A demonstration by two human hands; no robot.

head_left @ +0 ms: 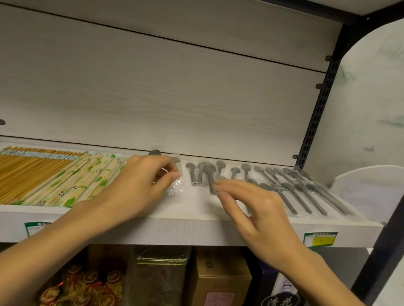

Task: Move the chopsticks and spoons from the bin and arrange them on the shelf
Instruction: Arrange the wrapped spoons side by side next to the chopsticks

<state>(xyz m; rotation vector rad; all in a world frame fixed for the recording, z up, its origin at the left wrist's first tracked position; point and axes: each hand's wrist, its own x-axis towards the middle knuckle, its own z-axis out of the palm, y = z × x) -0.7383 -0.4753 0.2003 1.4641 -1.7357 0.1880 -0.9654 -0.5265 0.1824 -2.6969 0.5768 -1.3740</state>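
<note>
We see the left hand [138, 183] pinching a slippery, seemingly light wrapped spoon [168, 171]; right hand [252, 210] fingers loosely spread, holding nothing.

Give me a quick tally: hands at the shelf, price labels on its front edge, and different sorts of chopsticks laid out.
Hands: 2, left hand pinching a spoon packet, right hand
Price labels: 2, left label, right label
Chopstick sorts: 2, plain brown chopsticks, panda-wrapped chopsticks
Total: 6
</note>
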